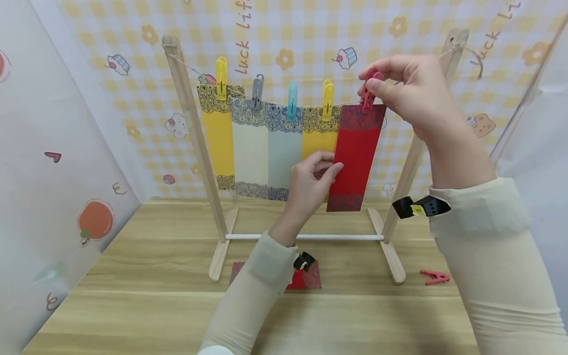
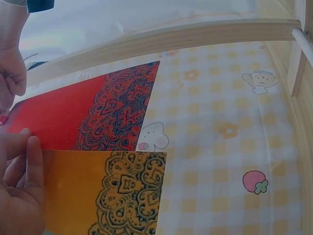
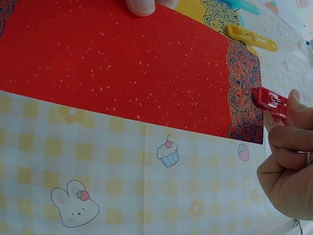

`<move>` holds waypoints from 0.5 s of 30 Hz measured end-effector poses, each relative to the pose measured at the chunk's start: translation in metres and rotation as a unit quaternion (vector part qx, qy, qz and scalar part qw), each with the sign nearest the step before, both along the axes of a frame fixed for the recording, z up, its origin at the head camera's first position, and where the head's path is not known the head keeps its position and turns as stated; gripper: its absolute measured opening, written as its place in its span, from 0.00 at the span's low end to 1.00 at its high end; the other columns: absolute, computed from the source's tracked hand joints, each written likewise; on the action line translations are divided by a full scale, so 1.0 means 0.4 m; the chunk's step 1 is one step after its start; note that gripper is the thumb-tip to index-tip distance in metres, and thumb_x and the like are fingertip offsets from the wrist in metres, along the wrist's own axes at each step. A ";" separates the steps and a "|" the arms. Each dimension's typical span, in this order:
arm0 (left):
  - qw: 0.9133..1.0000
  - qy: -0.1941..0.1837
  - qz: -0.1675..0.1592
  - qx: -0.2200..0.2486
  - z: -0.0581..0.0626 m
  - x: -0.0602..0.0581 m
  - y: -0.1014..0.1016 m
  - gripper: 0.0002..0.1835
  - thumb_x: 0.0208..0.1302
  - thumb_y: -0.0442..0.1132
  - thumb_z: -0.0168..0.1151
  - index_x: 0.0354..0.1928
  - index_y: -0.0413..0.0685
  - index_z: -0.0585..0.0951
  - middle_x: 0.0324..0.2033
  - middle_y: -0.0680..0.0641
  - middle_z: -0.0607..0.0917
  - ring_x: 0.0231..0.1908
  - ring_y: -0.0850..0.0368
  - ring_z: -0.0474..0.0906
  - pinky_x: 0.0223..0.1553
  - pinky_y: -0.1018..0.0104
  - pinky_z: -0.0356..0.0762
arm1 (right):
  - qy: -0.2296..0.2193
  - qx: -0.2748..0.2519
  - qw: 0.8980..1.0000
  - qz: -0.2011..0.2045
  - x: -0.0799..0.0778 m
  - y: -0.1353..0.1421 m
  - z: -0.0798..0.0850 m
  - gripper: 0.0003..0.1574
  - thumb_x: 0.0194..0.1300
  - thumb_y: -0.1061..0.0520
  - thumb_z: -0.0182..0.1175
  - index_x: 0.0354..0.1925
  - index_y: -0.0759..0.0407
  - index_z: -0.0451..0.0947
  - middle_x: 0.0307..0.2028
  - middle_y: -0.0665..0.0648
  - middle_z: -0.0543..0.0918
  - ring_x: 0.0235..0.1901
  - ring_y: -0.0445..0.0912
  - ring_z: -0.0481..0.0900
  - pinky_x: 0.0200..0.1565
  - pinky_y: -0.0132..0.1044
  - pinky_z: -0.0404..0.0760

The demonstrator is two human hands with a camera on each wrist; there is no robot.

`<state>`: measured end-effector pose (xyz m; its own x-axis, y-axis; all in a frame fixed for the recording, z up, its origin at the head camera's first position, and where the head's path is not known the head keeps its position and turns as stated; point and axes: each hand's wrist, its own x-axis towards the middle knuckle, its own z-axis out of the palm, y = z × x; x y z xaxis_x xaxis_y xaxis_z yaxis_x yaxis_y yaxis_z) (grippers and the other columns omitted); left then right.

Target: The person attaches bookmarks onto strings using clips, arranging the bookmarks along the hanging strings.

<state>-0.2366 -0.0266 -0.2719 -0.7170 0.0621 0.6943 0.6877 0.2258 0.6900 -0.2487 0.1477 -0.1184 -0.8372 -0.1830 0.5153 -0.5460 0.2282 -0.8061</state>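
A red card [image 1: 357, 158] with dark lace-patterned ends hangs at the right end of the string. My right hand [image 1: 412, 91] pinches the red clothespin [image 1: 368, 93] at the card's top edge; in the right wrist view that clothespin [image 3: 271, 102] bites onto the patterned end. My left hand [image 1: 312, 190] pinches the red card's left edge about halfway down. In the left wrist view, the left fingers [image 2: 32, 171] meet the red card [image 2: 58, 115] where it borders a yellow card [image 2: 73, 188]. A yellow clothespin [image 1: 328, 101] clips that yellow card to the string.
The wooden rack has a left post [image 1: 195, 133], a right post [image 1: 410, 167] and a white crossbar [image 1: 337, 237]. White [image 1: 250, 148], pale green [image 1: 285, 153] and yellow cards [image 1: 217, 143] hang leftward. Another red card [image 1: 312, 276] lies on the table, partly behind my left sleeve; a pink clothespin [image 1: 435, 277] lies right.
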 end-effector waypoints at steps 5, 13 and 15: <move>1.000 0.012 -0.005 0.004 -0.002 -0.004 -0.002 0.10 0.65 0.34 0.66 0.45 0.33 0.82 0.36 0.38 0.90 0.31 0.50 0.87 0.36 0.74 0.83 | -0.001 0.007 1.000 0.001 0.000 0.001 -0.005 0.06 0.67 0.62 0.63 0.40 0.57 0.86 0.30 0.48 0.87 0.31 0.42 0.77 0.28 0.25 0.75; 1.000 0.029 -0.010 0.000 -0.007 -0.008 0.001 0.10 0.65 0.33 0.66 0.45 0.33 0.82 0.37 0.38 0.90 0.32 0.50 0.87 0.38 0.75 0.83 | -0.009 0.028 1.000 0.000 0.003 0.006 -0.014 0.10 0.67 0.60 0.63 0.45 0.56 0.87 0.29 0.47 0.87 0.34 0.43 0.80 0.35 0.24 0.82; 1.000 0.027 -0.009 0.000 -0.006 -0.008 0.002 0.11 0.65 0.33 0.66 0.45 0.33 0.82 0.37 0.38 0.90 0.33 0.50 0.87 0.38 0.75 0.83 | -0.010 0.039 0.999 -0.003 0.004 0.008 -0.015 0.12 0.67 0.59 0.64 0.48 0.56 0.86 0.30 0.47 0.87 0.35 0.43 0.80 0.36 0.24 0.82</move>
<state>-0.2397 -0.0258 -0.2744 -0.6771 0.0737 0.7322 0.7280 0.2126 0.6518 -0.2473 0.1510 -0.1243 -0.8488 -0.2162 0.4824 -0.5278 0.2940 -0.7969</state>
